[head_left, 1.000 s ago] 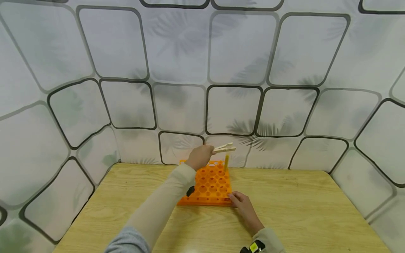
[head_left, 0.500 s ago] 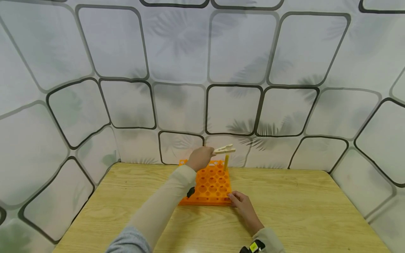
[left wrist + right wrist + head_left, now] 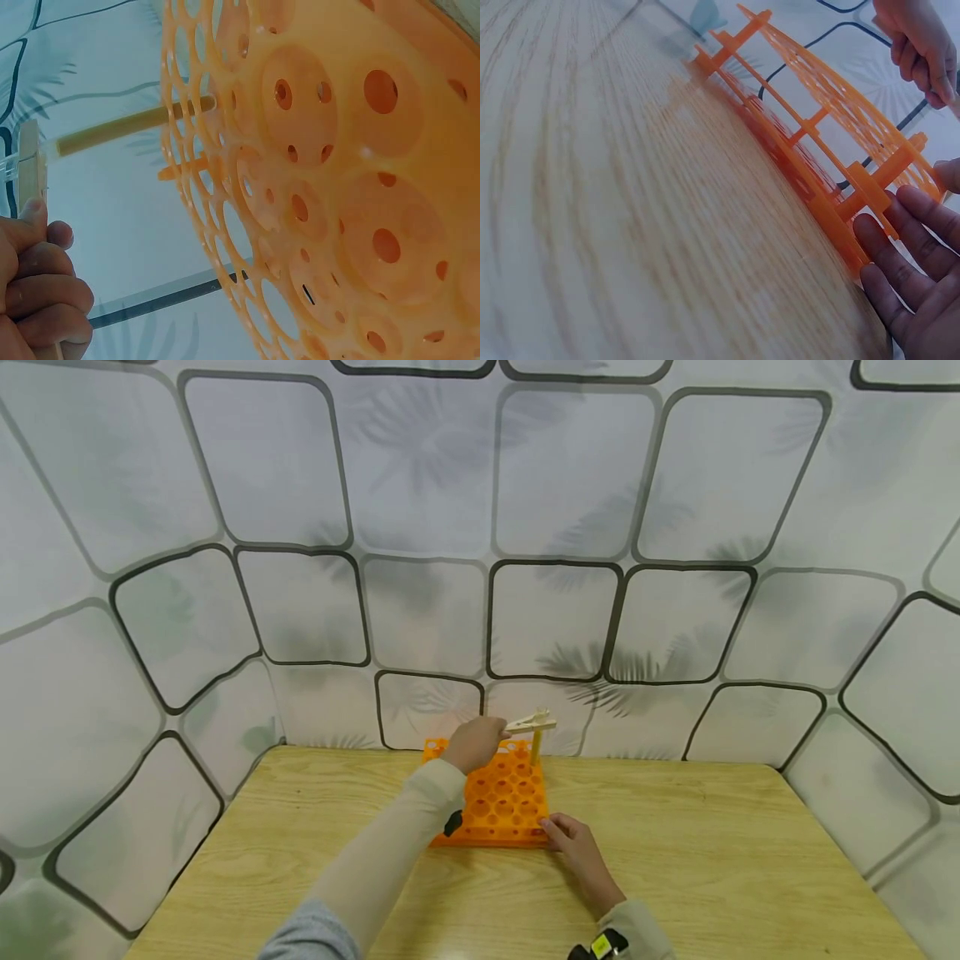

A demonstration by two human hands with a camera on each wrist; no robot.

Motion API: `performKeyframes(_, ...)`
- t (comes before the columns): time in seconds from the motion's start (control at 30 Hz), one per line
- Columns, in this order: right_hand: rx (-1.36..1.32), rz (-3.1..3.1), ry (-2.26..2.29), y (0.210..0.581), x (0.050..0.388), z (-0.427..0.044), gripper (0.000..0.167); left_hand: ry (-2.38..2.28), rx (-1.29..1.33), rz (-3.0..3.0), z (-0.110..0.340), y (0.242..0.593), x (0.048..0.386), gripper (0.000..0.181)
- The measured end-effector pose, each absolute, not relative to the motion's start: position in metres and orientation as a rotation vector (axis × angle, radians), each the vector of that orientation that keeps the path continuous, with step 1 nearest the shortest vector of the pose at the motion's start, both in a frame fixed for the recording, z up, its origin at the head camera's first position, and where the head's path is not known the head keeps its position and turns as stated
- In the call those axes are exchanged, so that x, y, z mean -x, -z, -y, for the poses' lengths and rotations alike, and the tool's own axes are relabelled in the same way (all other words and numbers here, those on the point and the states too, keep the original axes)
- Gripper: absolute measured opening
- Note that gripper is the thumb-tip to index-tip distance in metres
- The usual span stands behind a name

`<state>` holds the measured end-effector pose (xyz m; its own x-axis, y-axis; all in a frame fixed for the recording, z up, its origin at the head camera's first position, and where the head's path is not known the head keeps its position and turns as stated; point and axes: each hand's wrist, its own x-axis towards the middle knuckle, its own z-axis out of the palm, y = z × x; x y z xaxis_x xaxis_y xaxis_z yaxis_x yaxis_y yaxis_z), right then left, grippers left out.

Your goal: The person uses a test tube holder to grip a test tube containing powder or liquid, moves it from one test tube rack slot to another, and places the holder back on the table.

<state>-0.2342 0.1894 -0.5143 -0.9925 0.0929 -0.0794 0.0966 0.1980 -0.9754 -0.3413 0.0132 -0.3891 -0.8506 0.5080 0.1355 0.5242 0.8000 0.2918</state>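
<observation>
My left hand (image 3: 476,743) grips a pale wooden clamp (image 3: 531,724) by its near end, above the back of an orange perforated rack (image 3: 504,806). A tube of yellow liquid (image 3: 536,750) stands in the rack's back right corner. In the left wrist view the clamp (image 3: 31,169) lies across the tube's clear upper part, above the yellow liquid (image 3: 124,129); whether its jaws press on the glass I cannot tell. My right hand (image 3: 583,860) holds the rack's front right corner, with its fingers (image 3: 892,259) along the side and thumb at the upper edge.
The rack stands on a wooden table (image 3: 712,860), towards its back edge. Behind and around the table hangs a pale curtain (image 3: 555,618) with dark outlined shapes and leaf shadows. My left forearm (image 3: 390,852) crosses over the rack's left part.
My left hand has come down a little with the clamp, which was above the tube and now overlaps its top. The right hand and the rack look unmoved.
</observation>
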Motion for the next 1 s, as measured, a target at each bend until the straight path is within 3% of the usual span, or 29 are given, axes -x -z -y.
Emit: performKeyframes(1.0, -0.211, -2.402, 2.013, 0.511, 0.232, -0.187, 0.026, 0.481, 0.823, 2.988, -0.012, 0.401, 0.343, 0.029)
